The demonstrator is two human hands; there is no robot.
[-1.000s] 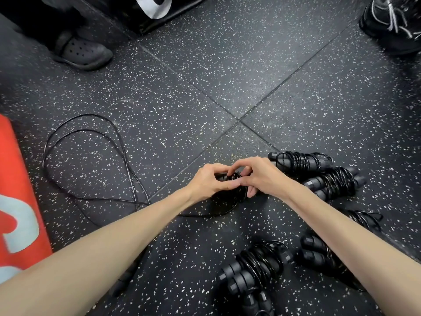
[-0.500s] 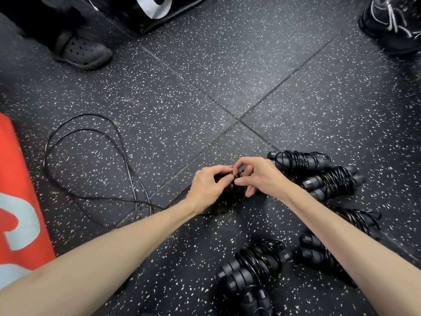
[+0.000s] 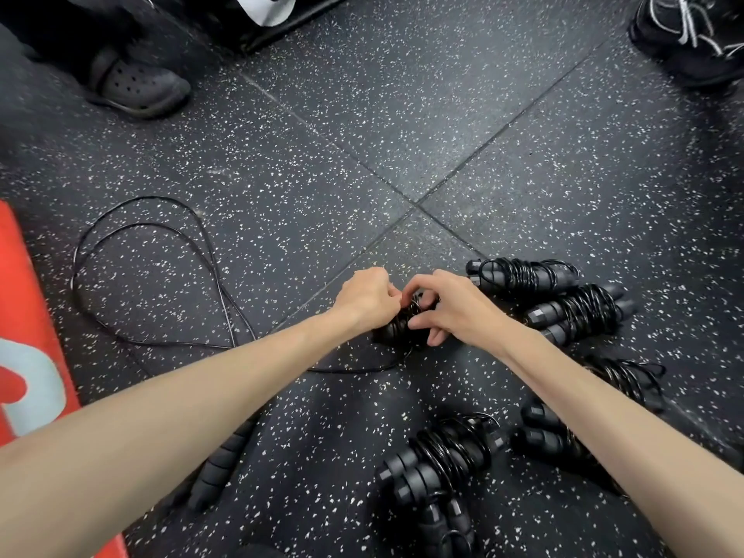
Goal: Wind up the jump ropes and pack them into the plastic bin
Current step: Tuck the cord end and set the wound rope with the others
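Note:
A black jump rope lies partly wound round its handles at the middle of the floor. My left hand and my right hand both grip it, fingers curled over the coils. Its loose cord trails left in wide loops on the floor. Several wound jump ropes lie to the right: one at the back, one below it, one partly under my right forearm, one in front. No plastic bin is in view.
A red mat lies at the left edge. A loose black handle shows under my left forearm. A person's grey clog stands at the back left and a black laced shoe at the back right.
My left hand has rolled over the top of the bundle and my right hand has closed in on it. The loose cord has been drawn a little shorter toward the handles.

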